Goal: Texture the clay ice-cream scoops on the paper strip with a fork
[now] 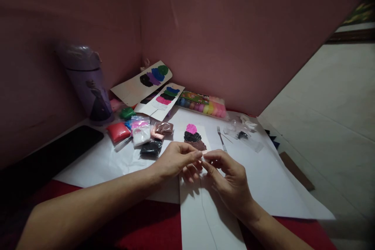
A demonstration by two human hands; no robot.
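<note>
My left hand [175,161] and my right hand [227,179] meet fingertip to fingertip over a white paper strip [205,215]. Both pinch a tiny pale bit that I cannot make out. Just beyond the fingertips lies a small card [195,137] with textured patches of pink, black and brown clay. A metal fork [221,137] lies to the right of that card.
Small bags of coloured clay [140,134] sit left of the card, with a boxed row of clay colours [202,104] by the wall. Two finished colour cards [152,84] lean behind. A purple bottle [88,86], a dark phone [70,144] and clear wrappers [243,133] lie around.
</note>
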